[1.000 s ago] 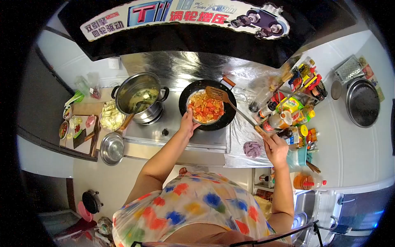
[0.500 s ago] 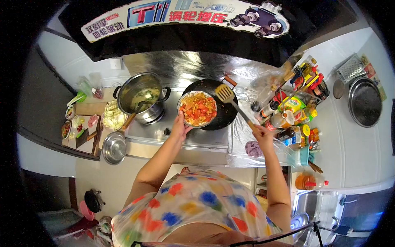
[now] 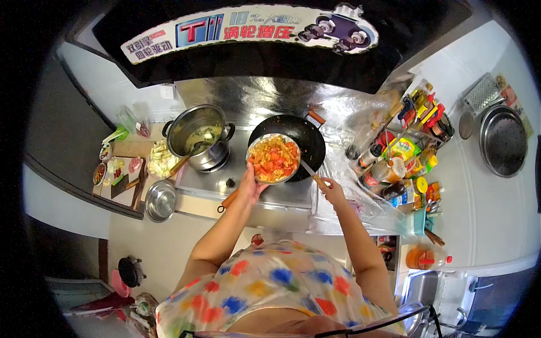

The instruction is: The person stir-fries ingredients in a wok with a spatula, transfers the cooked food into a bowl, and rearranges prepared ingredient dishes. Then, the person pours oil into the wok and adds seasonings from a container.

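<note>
- While the stove [image 3: 203, 183] spans the middle, a black wok [image 3: 314, 143] sits on its right side.
- Bowl [image 3: 276, 182] of red-and-yellow food [image 3: 270, 161]: over the wok's near left part, the left hand [image 3: 248, 185] grasping its near left edge.
- Spatula [image 3: 307, 167]: the right hand's [image 3: 333, 191] grip clasps its handle, the blade at the bowl's right side.

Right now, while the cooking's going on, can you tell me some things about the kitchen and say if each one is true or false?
1. The left hand holds the bowl. True.
2. The right hand is empty. False: it holds the spatula.
3. In the picture, the wok is left of the pot. False: it is right of it.
4. The food in the bowl is all green. False: it is red and yellow.
5. A knife lies on the board. True.
</note>
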The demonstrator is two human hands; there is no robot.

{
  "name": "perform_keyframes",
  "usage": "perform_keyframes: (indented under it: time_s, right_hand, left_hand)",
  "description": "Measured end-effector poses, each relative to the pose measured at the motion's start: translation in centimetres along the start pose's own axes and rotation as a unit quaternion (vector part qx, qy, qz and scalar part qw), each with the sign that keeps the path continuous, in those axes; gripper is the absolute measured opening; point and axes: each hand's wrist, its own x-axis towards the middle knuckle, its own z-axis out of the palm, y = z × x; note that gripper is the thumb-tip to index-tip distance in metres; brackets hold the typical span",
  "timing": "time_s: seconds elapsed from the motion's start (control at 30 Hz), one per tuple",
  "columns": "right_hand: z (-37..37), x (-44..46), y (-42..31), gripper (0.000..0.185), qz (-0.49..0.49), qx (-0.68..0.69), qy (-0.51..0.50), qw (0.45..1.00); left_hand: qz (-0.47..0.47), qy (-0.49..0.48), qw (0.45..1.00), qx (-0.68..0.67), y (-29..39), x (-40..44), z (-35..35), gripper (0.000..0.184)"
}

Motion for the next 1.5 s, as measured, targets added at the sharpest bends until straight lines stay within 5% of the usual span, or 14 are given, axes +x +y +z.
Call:
perform_keyframes:
  time_s: [0.2, 0.3, 0.43, 0.5, 0.53, 0.67, 0.87, 1.0, 1.1, 1.13, 1.5]
  right_hand:
    - [-0.1, -0.9, -1.0, 0.051, 0.084, 0.005, -0.017, 0.996]
    - [-0.4, -0.6, -1.1, 0.046, 0.107, 0.030, -0.108, 0.988]
    - [0.3, 0.3, 1.1, 0.032, -0.144, -0.059, 0.039, 0.987]
    - [1.4, -0.7, -0.7, 0.026, -0.315, -0.131, 0.176, 0.923]
    - [1.8, -1.8, -2.0, 0.028, -0.154, 0.037, 0.037, 0.987]
    - [5.2, -7.5, -8.1, 0.041, -0.023, 0.216, -0.186, 0.958]
    - [12.2, -13.2, -11.8, 0.057, -0.023, 0.227, -0.194, 0.954]
    - [19.1, -17.1, -13.7, 0.032, -0.029, 0.207, -0.187, 0.960]
    - [25.8, -19.9, -14.5, 0.042, -0.041, 0.213, -0.210, 0.953]
    - [28.5, -20.8, -14.6, 0.032, -0.046, 0.212, -0.207, 0.954]
    - [51.0, -21.3, -16.2, 0.033, 0.035, 0.252, -0.299, 0.920]
  left_hand:
    - [-0.005, 0.027, 0.999, 0.023, -1.3, -0.2, 1.4, 0.055]
    - [0.004, 0.057, 0.997, 0.054, -0.9, -2.3, 1.9, 0.057]
    - [0.008, 0.084, 0.992, 0.088, -1.4, -3.3, 0.4, 0.058]
    - [0.012, 0.096, 0.991, 0.087, -1.2, -4.4, 0.5, 0.061]
    - [0.021, 0.097, 0.992, 0.081, -0.9, -5.2, 0.8, 0.062]
    - [0.015, 0.113, 0.992, 0.059, -0.3, -6.3, -1.4, 0.061]
    - [0.028, 0.072, 0.996, 0.044, 4.3, -10.5, -4.4, 0.060]
    - [0.047, 0.052, 0.996, 0.056, 9.2, -14.0, -9.5, 0.060]
    - [0.041, 0.036, 0.995, 0.084, 13.3, -16.9, -15.7, 0.061]
    - [0.041, 0.048, 0.994, 0.089, 14.8, -17.9, -17.7, 0.061]
    - [0.095, 0.158, 0.979, 0.084, 24.9, -23.0, -38.4, 0.058]
